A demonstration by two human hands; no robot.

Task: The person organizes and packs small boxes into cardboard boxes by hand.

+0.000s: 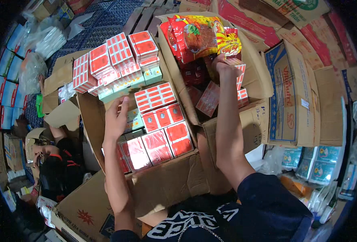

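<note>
An open cardboard box (166, 181) in the middle holds stacks of red and white packs (157, 146) and pale green packs (152, 75). My left hand (116, 117) is inside it, fingers apart, beside the green packs and holding nothing. In a second open box (247, 44) to the right, my right hand (223, 66) is at a red and white pack (237, 66), just below a yellow and red food packet (229, 42). Its fingers are mostly hidden. More red and white packs (208, 99) lie lower in that box.
A closed carton (293, 97) stands at the right, near wrapped teal packs (323, 163). Another person (59, 161) is at the lower left. Blue and white packs (9, 94) are stacked at the far left, beside plastic bags (33, 68).
</note>
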